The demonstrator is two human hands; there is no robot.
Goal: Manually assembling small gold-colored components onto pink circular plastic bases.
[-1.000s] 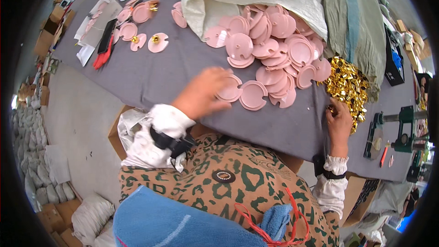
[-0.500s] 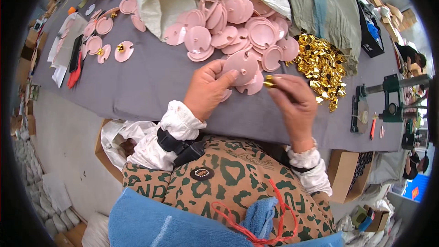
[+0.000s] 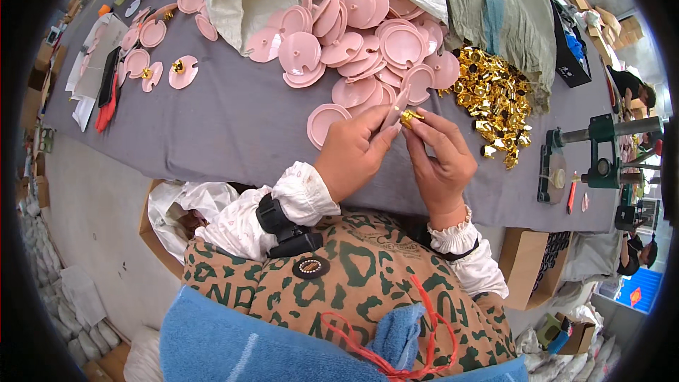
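Pink disc (image 3: 397,107) stood nearly edge-on above the grey-covered table (image 3: 233,120), gripped in the left hand (image 3: 350,155); the right hand (image 3: 443,163) pinched a small gold knob (image 3: 409,119) just beside it, though whether knob and disc touched was hard to tell.

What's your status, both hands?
Left hand holding pink disc, tilted edge-on. Right hand pinching gold piece close beside it, contact unclear. Disc pile just beyond.
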